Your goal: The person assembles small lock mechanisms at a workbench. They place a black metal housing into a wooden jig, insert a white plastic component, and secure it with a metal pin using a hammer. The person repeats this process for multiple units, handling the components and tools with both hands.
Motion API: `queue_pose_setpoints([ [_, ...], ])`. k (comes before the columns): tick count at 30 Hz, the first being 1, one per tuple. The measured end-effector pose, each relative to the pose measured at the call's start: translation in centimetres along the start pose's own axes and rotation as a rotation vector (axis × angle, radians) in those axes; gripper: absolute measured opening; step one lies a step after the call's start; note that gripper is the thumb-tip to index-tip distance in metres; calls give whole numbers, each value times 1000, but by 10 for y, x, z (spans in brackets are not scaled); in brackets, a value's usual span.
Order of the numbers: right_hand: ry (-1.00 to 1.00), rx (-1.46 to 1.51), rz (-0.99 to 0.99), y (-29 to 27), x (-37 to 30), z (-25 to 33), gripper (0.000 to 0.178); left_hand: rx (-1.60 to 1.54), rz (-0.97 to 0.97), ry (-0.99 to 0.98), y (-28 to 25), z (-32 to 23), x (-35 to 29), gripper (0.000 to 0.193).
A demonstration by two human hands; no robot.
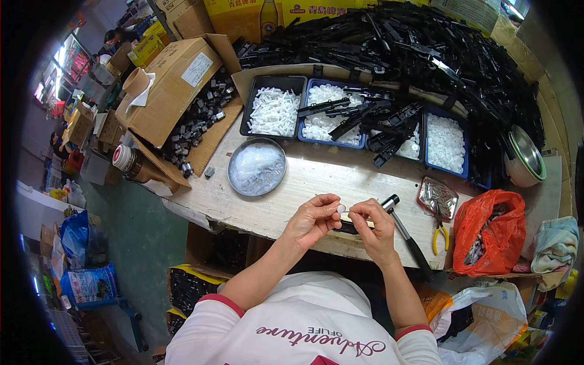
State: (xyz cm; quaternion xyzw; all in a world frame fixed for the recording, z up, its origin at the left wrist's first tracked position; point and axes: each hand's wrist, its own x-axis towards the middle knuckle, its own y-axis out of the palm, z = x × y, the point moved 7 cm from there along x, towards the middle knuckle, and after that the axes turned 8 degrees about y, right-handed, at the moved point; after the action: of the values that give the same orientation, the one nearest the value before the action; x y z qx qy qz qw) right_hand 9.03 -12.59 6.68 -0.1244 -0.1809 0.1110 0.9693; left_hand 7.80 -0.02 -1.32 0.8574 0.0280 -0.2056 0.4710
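Note:
Over the front edge of the table, my left hand [311, 220] pinches a small white round plastic piece [341, 208] between thumb and forefinger. My right hand [376, 230] is closed right beside it, its fingertips gripping something thin that points at the white piece; what it is, I cannot make out. Beneath both hands a black part [348, 227] lies partly hidden at the table edge. A hammer [406, 234] with a black handle rests just right of my right hand. Ahead and to the left stands a round metal dish [257, 166] with small clear or whitish pieces in it.
Trays of white plastic parts [273, 112] [446, 143] line the back, with black parts [389, 118] lying across the middle ones. Behind is a large heap of black parts [426, 48]. At right are pliers [440, 234], a red tray of pins [438, 198] and a red bag [490, 234].

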Motion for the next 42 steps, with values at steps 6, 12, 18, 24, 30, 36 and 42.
queue_pose_setpoints([
  [6, -90, -133, -4, 3, 2, 7, 7, 27, 39, 25, 2, 0, -3, 15],
  [12, -167, -223, -25, 2, 6, 17, 11, 75, 56, 86, 4, -6, -5, 13],
  [18, -165, -328, 124, 10, 13, 19, 9, 160, 90, 133, 8, -9, -11, 15],
  [24, -40, -227, 175, 15, 18, 1, 9, 493, 127, 346, 16, -19, -21, 24],
  [30, 37, -8, 55, 11, 8, -8, 10, 444, 118, 347, 6, -13, -23, 23],
  [36, 15, -45, 36, 20, 4, -7, 10, 433, 131, 383, 11, -11, -24, 23],
  [42, -39, -297, 129, 20, -2, -10, 8, 940, 136, 497, 11, -29, -26, 23],
])
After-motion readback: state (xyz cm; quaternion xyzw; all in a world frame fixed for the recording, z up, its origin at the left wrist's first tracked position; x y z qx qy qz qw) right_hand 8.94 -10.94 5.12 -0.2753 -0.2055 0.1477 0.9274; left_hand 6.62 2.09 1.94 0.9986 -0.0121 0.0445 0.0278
